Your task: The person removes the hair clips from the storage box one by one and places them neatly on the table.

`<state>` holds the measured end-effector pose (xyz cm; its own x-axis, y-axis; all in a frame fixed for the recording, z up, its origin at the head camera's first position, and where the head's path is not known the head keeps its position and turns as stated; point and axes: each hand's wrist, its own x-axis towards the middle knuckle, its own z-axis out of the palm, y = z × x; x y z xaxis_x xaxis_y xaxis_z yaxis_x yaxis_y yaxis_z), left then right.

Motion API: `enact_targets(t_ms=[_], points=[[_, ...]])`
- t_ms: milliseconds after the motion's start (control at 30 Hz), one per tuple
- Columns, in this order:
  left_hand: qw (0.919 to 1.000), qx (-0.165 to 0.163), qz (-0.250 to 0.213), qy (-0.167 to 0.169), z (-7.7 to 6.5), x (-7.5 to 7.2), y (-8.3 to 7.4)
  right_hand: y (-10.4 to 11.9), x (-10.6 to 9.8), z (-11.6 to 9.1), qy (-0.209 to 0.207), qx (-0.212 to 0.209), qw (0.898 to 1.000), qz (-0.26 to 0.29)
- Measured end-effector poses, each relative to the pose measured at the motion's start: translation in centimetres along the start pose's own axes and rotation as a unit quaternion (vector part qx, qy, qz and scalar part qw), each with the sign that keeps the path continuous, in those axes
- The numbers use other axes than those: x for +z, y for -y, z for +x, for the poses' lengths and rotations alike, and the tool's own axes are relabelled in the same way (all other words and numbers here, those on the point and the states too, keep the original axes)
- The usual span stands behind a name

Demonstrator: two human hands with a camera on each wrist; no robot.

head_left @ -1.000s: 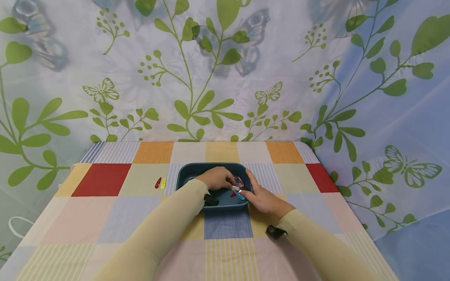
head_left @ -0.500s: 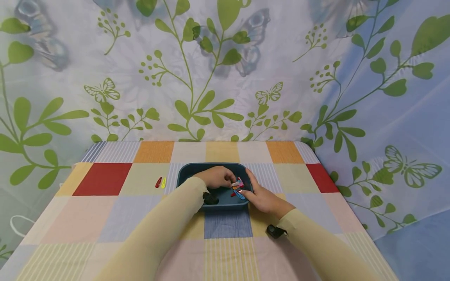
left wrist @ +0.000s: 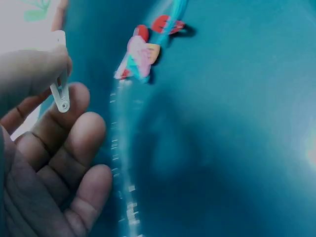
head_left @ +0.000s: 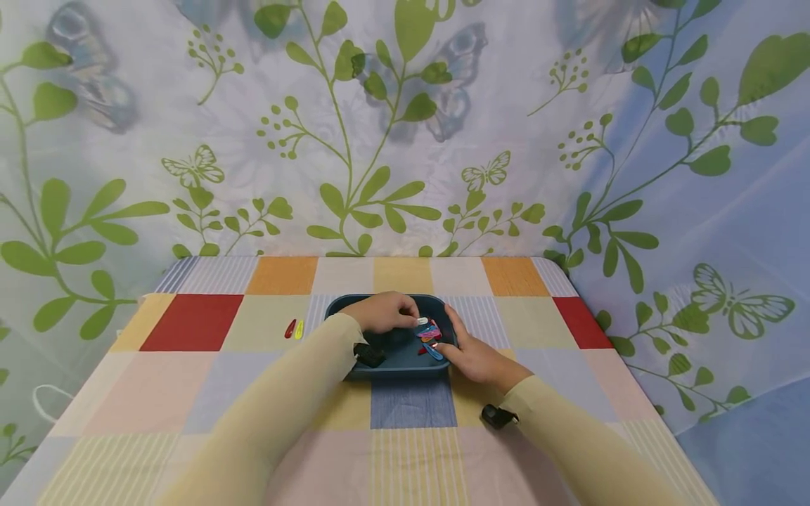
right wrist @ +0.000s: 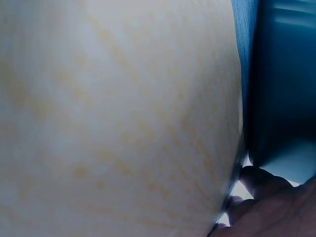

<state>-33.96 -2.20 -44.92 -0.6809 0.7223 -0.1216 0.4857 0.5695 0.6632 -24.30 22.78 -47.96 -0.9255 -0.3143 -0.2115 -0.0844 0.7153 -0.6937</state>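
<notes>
Head view: white clip point(head_left: 421, 321) in left grip point(head_left: 386, 313), tray rim point(head_left: 405, 370) in right grip point(head_left: 476, 355), 2 clips point(head_left: 299, 329) outside.

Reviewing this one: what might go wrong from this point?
The small white clip is only pinched, so it could slip from the left hand into the tray.
The right hand's thumb is very close to the blue clip, so it might nudge it.
The yellow clip and red clip lie near the left sleeve, which may brush them.
</notes>
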Motion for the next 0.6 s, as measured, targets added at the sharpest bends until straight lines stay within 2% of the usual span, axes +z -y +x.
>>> enact_targets(t_ms=[267,500,600], points=[[0.9981,0.012,-0.028,-0.054,-3.1,-2.8,-0.8,0.2,0.1,0.0,-0.004,0.006,1.000,0.003],[0.9944,0.010,-0.049,-0.093,-7.5,-5.5,0.6,0.3,0.3,-0.1,-0.004,0.015,1.000,-0.013],[0.9916,0.001,-0.074,-0.106,-9.4,-6.5,1.5,0.3,0.2,-0.1,-0.003,0.017,1.000,-0.021]])
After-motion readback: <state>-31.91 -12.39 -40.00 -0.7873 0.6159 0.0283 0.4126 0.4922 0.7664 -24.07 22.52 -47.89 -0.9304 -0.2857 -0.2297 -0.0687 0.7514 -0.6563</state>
